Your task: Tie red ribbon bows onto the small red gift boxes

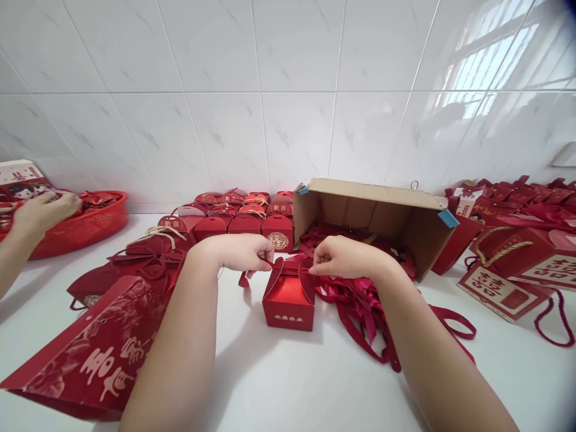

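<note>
A small red gift box (288,312) with gold characters on its front stands upright on the white table in front of me. Its curved side flaps rise toward the top, and the front is partly open there. On its left, my left hand (249,252) pinches a thin dark red ribbon (269,262) at the top of the box. My right hand (335,258) pinches the ribbon on the opposite side, close to the right flap. Fingertips of both hands are partly hidden. A heap of loose red ribbons (360,312) lies right of the box.
An open cardboard carton (369,192) lies on its side behind my right hand. Rows of filled-looking red boxes (211,225) stand behind my left. A large red paper bag (90,360) lies left. Another person's hand (49,210) reaches over a red basket (103,225). More gift boxes (540,240) stand right.
</note>
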Tool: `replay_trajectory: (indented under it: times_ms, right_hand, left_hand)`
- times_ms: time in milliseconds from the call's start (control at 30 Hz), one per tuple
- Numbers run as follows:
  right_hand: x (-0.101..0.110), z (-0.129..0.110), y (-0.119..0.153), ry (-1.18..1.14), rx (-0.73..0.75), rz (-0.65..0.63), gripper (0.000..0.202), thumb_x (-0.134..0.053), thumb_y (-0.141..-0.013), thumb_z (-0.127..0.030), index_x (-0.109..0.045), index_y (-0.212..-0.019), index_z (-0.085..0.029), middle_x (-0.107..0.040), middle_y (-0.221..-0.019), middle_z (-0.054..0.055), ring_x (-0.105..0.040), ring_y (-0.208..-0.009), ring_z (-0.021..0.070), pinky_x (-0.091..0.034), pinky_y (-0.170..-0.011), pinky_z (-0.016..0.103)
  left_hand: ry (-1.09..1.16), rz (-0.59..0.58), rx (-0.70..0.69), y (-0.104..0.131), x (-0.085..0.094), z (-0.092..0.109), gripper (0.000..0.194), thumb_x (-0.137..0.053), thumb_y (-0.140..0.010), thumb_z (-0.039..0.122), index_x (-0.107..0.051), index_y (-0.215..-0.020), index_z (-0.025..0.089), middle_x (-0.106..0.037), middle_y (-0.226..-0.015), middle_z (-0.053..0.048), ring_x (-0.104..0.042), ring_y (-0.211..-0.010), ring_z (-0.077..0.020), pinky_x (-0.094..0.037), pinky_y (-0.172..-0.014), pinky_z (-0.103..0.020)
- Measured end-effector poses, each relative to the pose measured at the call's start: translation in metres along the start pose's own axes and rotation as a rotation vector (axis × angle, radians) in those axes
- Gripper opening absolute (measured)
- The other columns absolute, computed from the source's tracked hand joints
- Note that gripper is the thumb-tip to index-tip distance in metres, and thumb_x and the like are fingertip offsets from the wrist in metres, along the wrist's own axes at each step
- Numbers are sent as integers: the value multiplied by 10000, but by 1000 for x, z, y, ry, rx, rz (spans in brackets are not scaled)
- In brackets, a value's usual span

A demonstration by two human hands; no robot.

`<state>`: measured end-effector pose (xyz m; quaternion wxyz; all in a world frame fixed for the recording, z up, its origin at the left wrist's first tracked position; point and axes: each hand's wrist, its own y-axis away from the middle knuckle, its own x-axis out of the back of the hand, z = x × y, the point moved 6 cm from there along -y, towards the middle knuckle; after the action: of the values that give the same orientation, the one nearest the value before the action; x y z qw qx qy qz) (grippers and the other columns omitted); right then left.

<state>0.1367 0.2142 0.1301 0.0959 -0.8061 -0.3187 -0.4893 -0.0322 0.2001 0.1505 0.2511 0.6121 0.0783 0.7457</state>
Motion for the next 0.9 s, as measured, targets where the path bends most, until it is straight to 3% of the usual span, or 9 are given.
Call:
replay_trajectory:
  times_ms: [133,333,533,700,900]
  right_hand:
    - [6,1,9,0,-21,14,309,-585,-767,-456,-544,-613,-192,-540,-588,-17,-428,-521,105,-302,-464,253]
    - [12,4,19,-9,-62,-6,396,-562,-762,-474,-415,-530,-189,-359,-513,-31,-284,-472,93,-213,-436,273]
    - [22,7,27,-94,-56,66,488,-556,-769,-500,-259,-532,-192,-222,-530,-39,-199,-482,88,-165,-457,277]
    - [30,11,32,-148,-83,112,505,-537,-779,-566,-299,-534,-195,-244,-527,-39,-214,-466,85,-183,-451,272]
    - [35,13,37,-168,-105,163,508,-549,-777,-572,-305,-542,-194,-238,-524,-43,-213,-463,81,-192,-448,267]
  left_hand:
    - [-17,82,3,12,8,0,261,-547,-742,465,-579,-758,207,-619,-764,-14,-530,-638,-159,-357,-554,-250]
    - [-11,206,61,31,17,-4,385,-493,-768,570,-493,-647,204,-485,-666,2,-400,-563,-134,-321,-524,-263]
    - [15,262,114,42,22,-2,405,-534,-739,570,-420,-606,205,-483,-660,-5,-427,-564,-146,-315,-491,-265]
    - [7,296,189,41,23,-11,447,-518,-725,634,-459,-605,207,-501,-660,-21,-443,-555,-156,-315,-472,-277]
    - [-2,313,142,28,20,-12,424,-498,-752,606,-442,-620,208,-497,-663,-20,-451,-552,-157,-305,-477,-285]
